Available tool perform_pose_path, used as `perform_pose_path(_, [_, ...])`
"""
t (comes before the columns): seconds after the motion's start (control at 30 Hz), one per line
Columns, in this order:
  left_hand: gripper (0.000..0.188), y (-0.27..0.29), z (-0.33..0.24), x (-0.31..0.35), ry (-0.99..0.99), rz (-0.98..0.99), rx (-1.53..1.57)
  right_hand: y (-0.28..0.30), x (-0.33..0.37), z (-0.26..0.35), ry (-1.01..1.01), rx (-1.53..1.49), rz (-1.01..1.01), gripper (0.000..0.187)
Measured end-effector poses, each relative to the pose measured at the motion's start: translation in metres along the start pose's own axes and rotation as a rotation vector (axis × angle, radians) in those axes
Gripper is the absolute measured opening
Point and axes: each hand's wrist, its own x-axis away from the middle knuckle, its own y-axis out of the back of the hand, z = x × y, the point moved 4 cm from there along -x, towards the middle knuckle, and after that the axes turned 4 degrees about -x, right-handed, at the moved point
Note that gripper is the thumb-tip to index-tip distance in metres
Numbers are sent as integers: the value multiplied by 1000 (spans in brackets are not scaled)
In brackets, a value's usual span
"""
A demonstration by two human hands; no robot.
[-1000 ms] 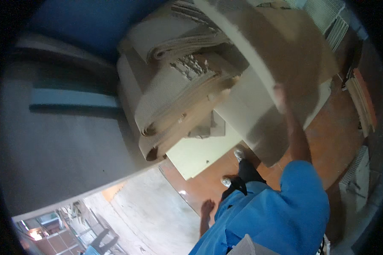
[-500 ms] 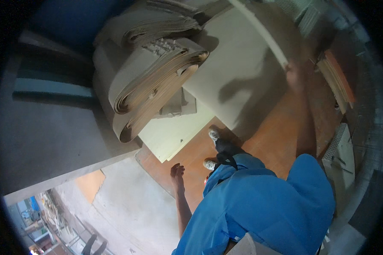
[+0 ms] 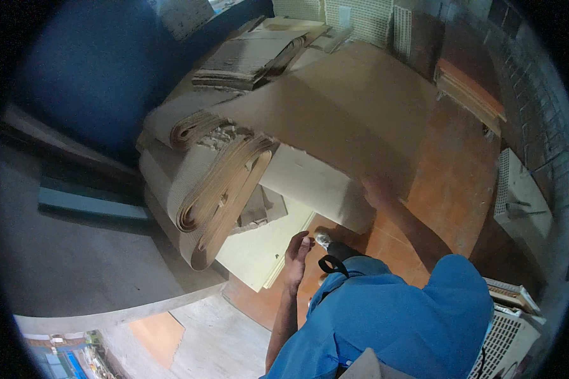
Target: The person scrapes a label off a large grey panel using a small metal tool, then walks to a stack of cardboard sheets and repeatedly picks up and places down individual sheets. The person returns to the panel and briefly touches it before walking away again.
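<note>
A large brown cardboard sheet (image 3: 360, 107) spreads across the upper middle, its pale near part (image 3: 319, 186) hanging down in a fold. My right hand (image 3: 378, 191) is closed at the near right edge of this sheet; its fingers are dim and partly merge with it. Left of the sheet lies a thick bundle of folded corrugated cardboard (image 3: 196, 177), its layered edges curling round. My left hand (image 3: 295, 252) is held in the air in front of the bundle, fingers loosely bent and apart, with nothing in it.
Pale yellowish sheets (image 3: 253, 256) lie on the reddish-brown floor (image 3: 449, 183) by my shoe (image 3: 322, 238). Flat cardboard pieces (image 3: 253, 54) are stacked behind the bundle. A grey surface (image 3: 88, 265) stands at left. Boards with an orange top (image 3: 471, 95) and white perforated panels (image 3: 512, 341) stand at right.
My right hand has come down and inward from the upper right with the cardboard sheet's edge. My left hand has risen slightly to the right. The view has shifted, showing more of the far side.
</note>
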Motion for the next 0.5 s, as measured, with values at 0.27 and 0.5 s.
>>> perform_pose_path(0.27, [67, -37, -6, -46, 42, 136, 24, -5, 43, -36, 25, -22, -23, 32])
perform_pose_path(0.5, [98, -55, -29, -154, 156, 144, 221, 5, 66, -39, -51, -22, -19, 23])
